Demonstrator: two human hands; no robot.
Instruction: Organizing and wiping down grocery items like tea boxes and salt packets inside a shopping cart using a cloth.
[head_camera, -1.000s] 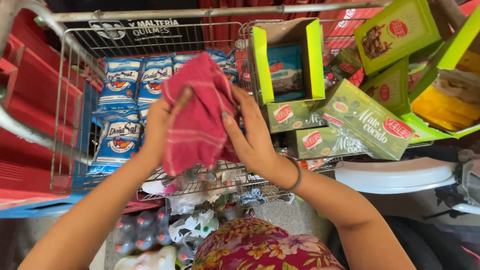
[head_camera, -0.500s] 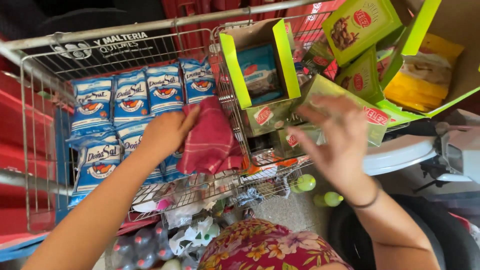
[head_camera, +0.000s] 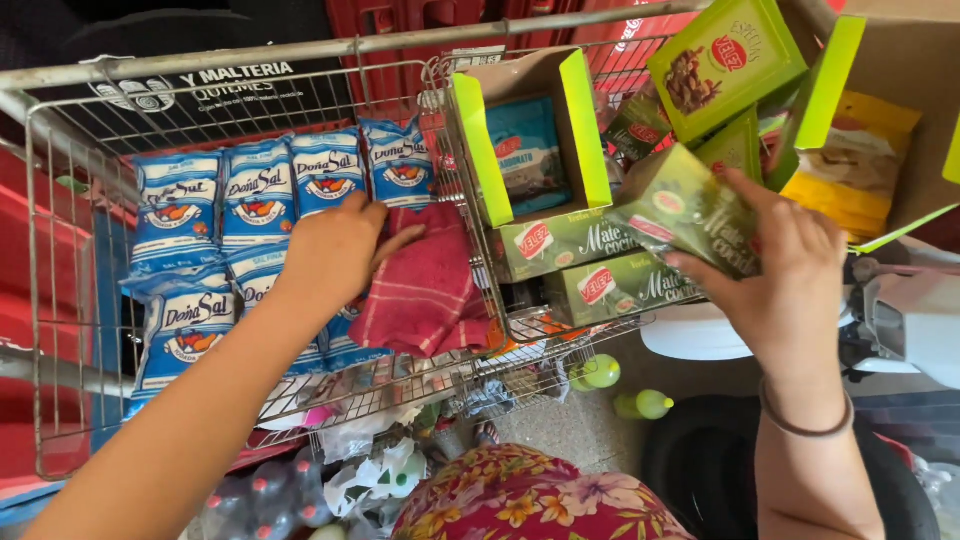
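A red checked cloth (head_camera: 430, 285) lies in the wire shopping cart (head_camera: 60, 250), beside rows of blue-and-white salt bags (head_camera: 240, 195). My left hand (head_camera: 335, 250) presses on the cloth's left side, fingers resting on it. My right hand (head_camera: 775, 265) is closed around a green tea box (head_camera: 680, 210), held tilted at the cart's right edge. Two more green boxes (head_camera: 585, 270) lie stacked in the cart below an open yellow-green carton (head_camera: 525, 140) with a blue packet inside.
More green cartons (head_camera: 725, 60) and a box with yellow bags (head_camera: 855, 160) stand at the upper right. Bottles and plastic bags (head_camera: 380, 470) fill the cart's lower rack. Two green balls (head_camera: 620, 385) lie on the floor. A white scooter part (head_camera: 900, 320) is at right.
My left hand has lowered the red cloth into the cart and now rests on it. My right hand has left the cloth, moved right and taken hold of a green box.
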